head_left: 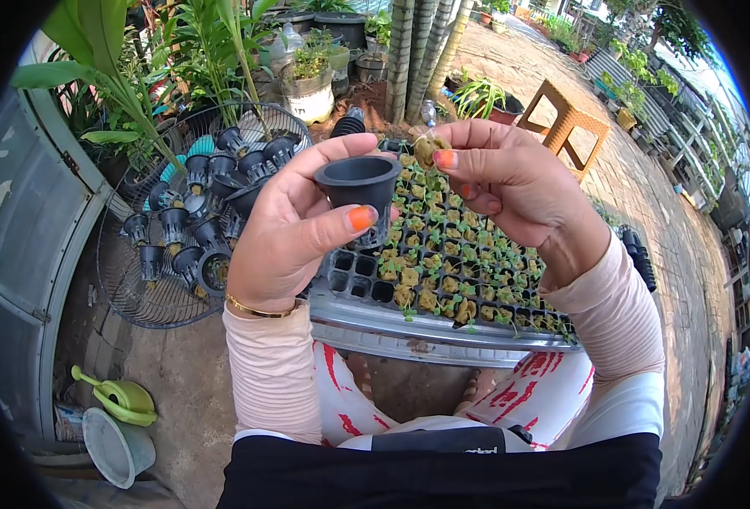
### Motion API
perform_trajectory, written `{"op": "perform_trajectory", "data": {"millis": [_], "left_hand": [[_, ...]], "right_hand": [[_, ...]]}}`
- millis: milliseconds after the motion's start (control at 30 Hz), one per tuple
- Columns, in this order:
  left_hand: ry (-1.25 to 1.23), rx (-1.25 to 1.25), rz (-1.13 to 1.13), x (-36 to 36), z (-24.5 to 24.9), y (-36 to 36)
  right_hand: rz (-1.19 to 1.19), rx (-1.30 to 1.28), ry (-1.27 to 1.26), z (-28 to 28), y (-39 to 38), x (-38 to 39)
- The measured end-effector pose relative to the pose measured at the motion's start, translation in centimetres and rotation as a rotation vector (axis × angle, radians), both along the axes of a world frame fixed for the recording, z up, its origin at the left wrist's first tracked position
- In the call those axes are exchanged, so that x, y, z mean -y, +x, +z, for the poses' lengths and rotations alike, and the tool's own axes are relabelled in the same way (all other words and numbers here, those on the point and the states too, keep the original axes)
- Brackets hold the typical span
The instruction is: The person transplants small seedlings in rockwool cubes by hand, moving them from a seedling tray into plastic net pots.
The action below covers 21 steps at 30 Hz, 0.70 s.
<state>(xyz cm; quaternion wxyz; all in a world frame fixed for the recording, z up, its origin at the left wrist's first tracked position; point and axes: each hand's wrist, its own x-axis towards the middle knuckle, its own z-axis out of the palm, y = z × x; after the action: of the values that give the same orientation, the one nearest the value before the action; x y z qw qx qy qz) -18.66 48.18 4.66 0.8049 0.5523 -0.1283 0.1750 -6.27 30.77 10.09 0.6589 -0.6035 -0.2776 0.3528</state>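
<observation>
My left hand (280,233) is wrapped around a black net pot (356,188), held upright with its opening up. Beside the pot, my right hand (523,174) pinches a small brownish-green plug (428,151) between thumb and fingers. The plug is slightly above the pot's rim and apart from it; whether a seedling grows from it is hard to make out. Below both hands lies a black seedling tray (362,288), its cells mostly filled with similar plugs and small green seedlings (464,254). Several cells at its near left corner hold no plug.
A wire basket (129,312) of several black net pots (174,225) stands at the left. The tray rests on a metal-edged surface (392,321). A green watering can (125,399) and a grey bucket (114,445) sit lower left. Behind are potted plants, trunks and a brown stool (574,119).
</observation>
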Motion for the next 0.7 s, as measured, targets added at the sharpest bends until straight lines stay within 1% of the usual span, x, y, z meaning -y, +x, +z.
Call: {"op": "perform_trajectory", "data": {"millis": [67,100,200,233,267,333,367,400,500,533,600,633,700], "left_hand": [[-0.012,0.028,-0.067,1.2,-0.1,0.5],[-0.016,-0.005,-0.116,1.5,0.2,0.4],[0.011,-0.007,-0.137,2.5,0.2,0.4],[0.015,0.055,-0.271,1.9,-0.4,0.7],[0.019,0.053,-0.277,2.0,-0.3,0.8],[0.041,0.041,-0.314,2.5,-0.3,0.9],[0.044,0.039,-0.322,2.9,-0.2,0.9],[0.037,0.013,-0.306,3.3,-0.2,1.0],[0.051,-0.045,-0.264,4.9,-0.2,1.2],[0.065,-0.074,-0.230,5.3,-0.1,1.2],[0.070,-0.086,-0.262,5.9,-0.1,1.6],[0.080,-0.091,-0.269,6.2,-0.1,1.7],[0.095,-0.098,-0.282,6.8,-0.2,2.0]], "right_hand": [[-0.064,0.058,0.039,0.0,-1.0,0.6],[-0.025,0.068,0.044,0.0,-1.1,1.3],[-0.008,0.074,0.111,-0.4,-1.8,2.3],[0.007,0.051,0.158,-0.6,-2.0,2.6],[0.001,0.050,0.163,-0.8,-2.2,2.8],[-0.065,0.153,0.188,-1.1,-2.5,3.2],[-0.053,0.201,0.149,-0.9,-2.5,3.8],[-0.062,0.200,0.152,-1.1,-2.5,4.1],[-0.178,0.437,0.100,-1.8,-2.5,5.1],[-0.187,0.435,0.106,-1.9,-2.6,5.4],[-0.245,0.660,0.012,-2.1,-2.5,6.2],[-0.282,0.733,0.057,-2.3,-2.5,6.5],[-0.283,0.705,0.023,-2.1,-2.4,7.5]]}}
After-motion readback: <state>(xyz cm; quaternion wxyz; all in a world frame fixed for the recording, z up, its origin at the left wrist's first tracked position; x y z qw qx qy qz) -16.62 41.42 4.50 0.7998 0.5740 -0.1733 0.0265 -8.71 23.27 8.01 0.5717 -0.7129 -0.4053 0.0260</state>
